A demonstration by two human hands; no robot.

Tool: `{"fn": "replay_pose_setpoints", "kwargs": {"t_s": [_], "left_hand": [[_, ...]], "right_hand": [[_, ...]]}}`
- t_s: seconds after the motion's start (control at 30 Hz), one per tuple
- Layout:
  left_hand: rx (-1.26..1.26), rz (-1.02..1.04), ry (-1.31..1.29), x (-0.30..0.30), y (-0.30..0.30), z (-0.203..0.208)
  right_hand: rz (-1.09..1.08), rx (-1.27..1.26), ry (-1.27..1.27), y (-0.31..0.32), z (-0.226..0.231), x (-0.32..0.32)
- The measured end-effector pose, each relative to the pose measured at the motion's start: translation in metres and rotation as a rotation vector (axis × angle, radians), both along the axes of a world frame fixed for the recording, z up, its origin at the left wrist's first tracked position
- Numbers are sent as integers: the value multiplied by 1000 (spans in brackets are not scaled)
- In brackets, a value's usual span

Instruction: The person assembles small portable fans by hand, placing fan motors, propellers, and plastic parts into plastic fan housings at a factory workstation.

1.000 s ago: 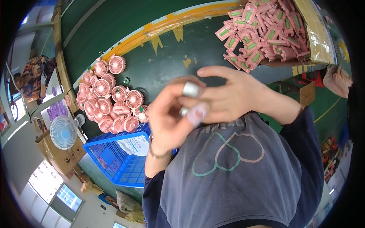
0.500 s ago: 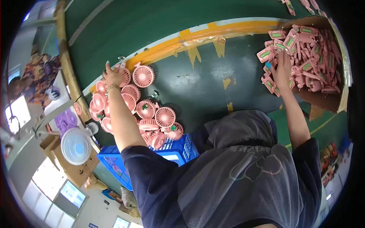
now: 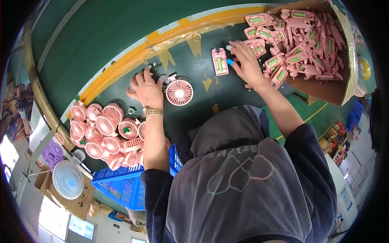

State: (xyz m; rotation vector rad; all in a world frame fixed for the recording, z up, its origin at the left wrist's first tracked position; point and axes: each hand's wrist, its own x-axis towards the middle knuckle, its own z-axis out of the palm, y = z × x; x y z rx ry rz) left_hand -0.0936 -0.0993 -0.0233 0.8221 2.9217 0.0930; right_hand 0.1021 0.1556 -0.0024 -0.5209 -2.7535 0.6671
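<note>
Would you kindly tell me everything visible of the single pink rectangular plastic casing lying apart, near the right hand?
The pink rectangular plastic-looking casing is a shallow, rimmed tray with a slim green strip inside and a notched end. It lies open side up on the dark green tabletop, its notched end toward the yellow-taped far edge. The blue-tipped thumb of the right hand is immediately to its right; whether they touch is unclear.
</note>
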Motion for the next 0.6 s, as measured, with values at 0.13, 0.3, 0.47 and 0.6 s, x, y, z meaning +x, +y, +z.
{"fn": "replay_pose_setpoints", "kwargs": {"t_s": [0.13, 0.3, 0.47, 0.6], "left_hand": [[52, -190, -16, -1, 12, 4], [350, -244, -15, -6, 13, -6], [979, 233, -375, 13, 18, 37], [1289, 291, -551, 30, 10, 78]], "right_hand": [[-347, 89, 27, 5, -1, 17], [-67, 101, -86, 15, 2, 10], [150, 1, -81, 28, -33, 9], [111, -275, 11, 25, -25, 14]]}}
